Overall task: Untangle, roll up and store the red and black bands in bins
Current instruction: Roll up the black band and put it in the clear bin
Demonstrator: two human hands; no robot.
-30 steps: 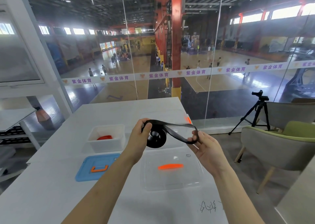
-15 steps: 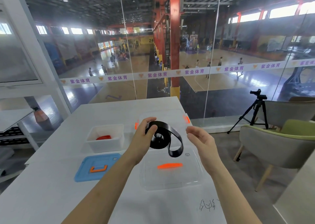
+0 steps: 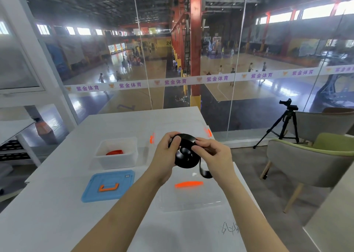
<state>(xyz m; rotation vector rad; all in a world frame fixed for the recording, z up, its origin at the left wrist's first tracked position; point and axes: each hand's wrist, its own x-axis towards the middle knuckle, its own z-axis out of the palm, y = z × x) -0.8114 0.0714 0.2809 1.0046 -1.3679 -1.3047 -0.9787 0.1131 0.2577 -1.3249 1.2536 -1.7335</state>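
A black band (image 3: 186, 156), mostly rolled into a coil, is held in the air over the white table. My left hand (image 3: 166, 154) grips the coil from the left, thumb on top. My right hand (image 3: 212, 154) pinches the coil's upper right edge, and a short loose tail hangs down below it. A rolled red band (image 3: 114, 152) lies inside the small white bin (image 3: 116, 161) to the left. Behind my hands stands a clear bin (image 3: 207, 131) with orange latches, largely hidden.
A blue lid (image 3: 108, 186) with an orange handle lies in front of the white bin. A clear lid (image 3: 189, 194) with an orange handle lies under my hands. Glass wall past the table's far edge. A tripod (image 3: 283, 125) and chairs (image 3: 310, 161) stand on the right.
The long stretched tail of the black band has been wound onto the coil. My right hand let go, then came back left and took hold of the coil's edge.
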